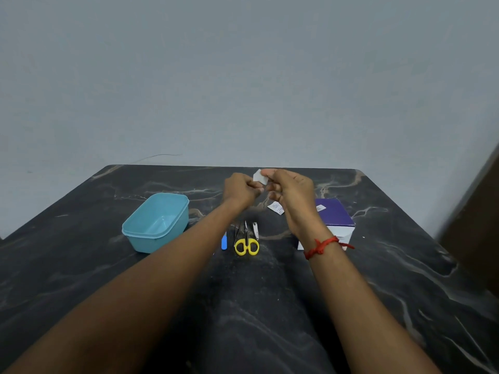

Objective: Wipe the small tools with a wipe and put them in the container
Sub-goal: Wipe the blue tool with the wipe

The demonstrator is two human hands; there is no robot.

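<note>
Both hands are raised above the middle of the black marble table [378,279]. My left hand [240,188] and my right hand [291,190] pinch a small white wipe [260,176] between their fingertips. Below them lie yellow-handled scissors [246,242], a metal nail clipper [255,230], thin metal tweezers [238,229] and a small blue tool [224,242], partly hidden by my left forearm. The light blue container [140,233] stands open and empty at the left.
A purple and white box [337,214] sits at the right, partly behind my right wrist. A torn white sachet [276,207] lies beside it. A grey wall rises behind the table. A dark brown edge shows at the far right.
</note>
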